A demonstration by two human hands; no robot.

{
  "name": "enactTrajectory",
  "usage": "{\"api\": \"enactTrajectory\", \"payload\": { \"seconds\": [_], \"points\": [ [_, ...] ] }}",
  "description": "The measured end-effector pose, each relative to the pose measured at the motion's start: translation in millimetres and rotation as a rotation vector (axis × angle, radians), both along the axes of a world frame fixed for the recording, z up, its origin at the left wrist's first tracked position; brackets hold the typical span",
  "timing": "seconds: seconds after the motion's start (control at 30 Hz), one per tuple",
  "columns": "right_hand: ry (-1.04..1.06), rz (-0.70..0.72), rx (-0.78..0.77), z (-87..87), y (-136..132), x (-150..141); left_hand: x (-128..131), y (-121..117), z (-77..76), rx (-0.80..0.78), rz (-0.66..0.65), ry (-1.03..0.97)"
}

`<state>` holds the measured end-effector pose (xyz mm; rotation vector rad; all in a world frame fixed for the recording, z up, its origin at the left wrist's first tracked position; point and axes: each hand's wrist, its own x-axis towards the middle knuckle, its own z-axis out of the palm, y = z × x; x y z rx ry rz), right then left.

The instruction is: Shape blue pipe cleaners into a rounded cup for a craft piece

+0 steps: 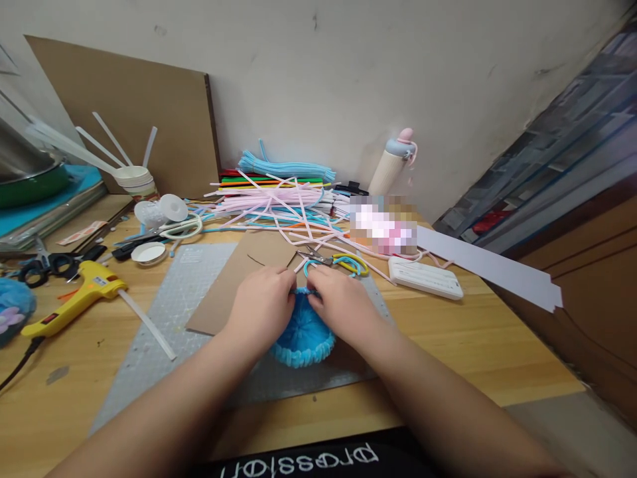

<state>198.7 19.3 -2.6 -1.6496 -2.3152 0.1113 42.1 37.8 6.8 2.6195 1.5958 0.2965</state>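
A round, fuzzy blue piece [303,332] with a lighter blue ruffled rim, seemingly made of pipe cleaners, is held above the grey cutting mat [149,372]. My left hand [263,299] pinches its far edge from the left. From the right, my right hand [338,292] pinches the same edge close by, and a light blue strand loops near its fingers. Both sets of fingertips are partly hidden. Just beyond the hands, pliers with yellow and blue handles [351,263] lie beside a brown cardboard sheet [219,292].
A yellow glue gun [82,295] with a glue stick lies left, near black scissors [47,262]. Pink and blue pipe cleaners [279,199] are heaped at the back. A bottle [391,162] leans by the wall; a white power bank-like box [425,279] lies right.
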Motion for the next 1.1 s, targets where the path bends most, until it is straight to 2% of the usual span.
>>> {"api": "enactTrajectory", "payload": {
  "seconds": [0.17, 0.27, 0.33, 0.47, 0.6, 0.8, 0.9, 1.03, 1.1],
  "points": [
    [0.024, 0.129, 0.081, -11.3, 9.4, -0.2, 2.3, 1.6, -0.4, -0.023, 0.038, 0.037],
    [0.008, 0.191, 0.086, -10.7, 10.6, -3.7, 1.9, 0.9, 0.7, -0.043, 0.056, 0.059],
    [0.044, 0.160, 0.036, -6.5, 7.4, -3.8, 0.4, -0.3, 1.8, -0.071, 0.088, 0.055],
    [0.172, -0.029, -0.112, 2.7, -4.1, 3.2, -4.9, -5.2, 5.2, -0.167, 0.171, 0.011],
    [0.129, -0.094, -0.216, 4.1, -9.5, 8.3, -7.6, -9.9, 10.0, -0.206, 0.144, -0.019],
    [0.159, -0.047, -0.013, -2.4, -5.7, 4.4, -3.8, -10.0, 10.0, -0.117, 0.101, -0.039],
    [0.138, 0.023, 0.055, -7.5, -3.6, 2.1, -1.7, -8.8, 6.6, -0.080, 0.063, 0.001],
    [0.117, 0.120, 0.089, -12.1, -0.8, -0.4, -0.9, -7.0, 2.5, -0.073, 0.031, 0.050],
    [0.193, 0.116, 0.047, -11.6, 0.8, 1.1, -2.5, -6.4, 1.6, -0.079, 0.060, 0.036]
  ]
}}
